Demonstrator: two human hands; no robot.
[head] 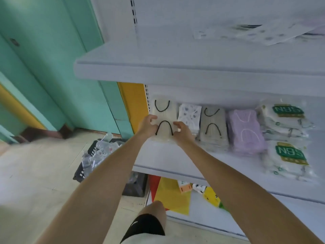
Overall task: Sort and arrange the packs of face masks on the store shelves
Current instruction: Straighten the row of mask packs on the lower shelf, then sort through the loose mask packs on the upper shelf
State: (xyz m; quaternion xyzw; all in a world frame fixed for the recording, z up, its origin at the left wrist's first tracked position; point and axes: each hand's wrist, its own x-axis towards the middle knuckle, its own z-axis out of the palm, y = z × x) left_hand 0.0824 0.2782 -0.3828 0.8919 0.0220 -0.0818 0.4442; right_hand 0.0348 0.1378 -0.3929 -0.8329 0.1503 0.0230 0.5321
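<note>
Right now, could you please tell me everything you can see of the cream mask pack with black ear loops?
The cream pack is a clear-wrapped stack of pale masks, black ear loops curving at both ends. It lies flat at the left end of the shelf, beside a patterned pack. The left hand grips its left edge, the right hand its right edge.

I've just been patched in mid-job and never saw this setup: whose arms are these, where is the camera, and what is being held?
No machine here: one wide-angle camera sits on a person's head, looking forward and down, so both bare arms are theirs. The left hand and right hand grip the sides of a cream mask pack with black ear loops at the left end of the shelf. To its right lie a patterned pack, a grey pack, a lilac pack and N95 packs. A dark basket stands on the floor.
</note>
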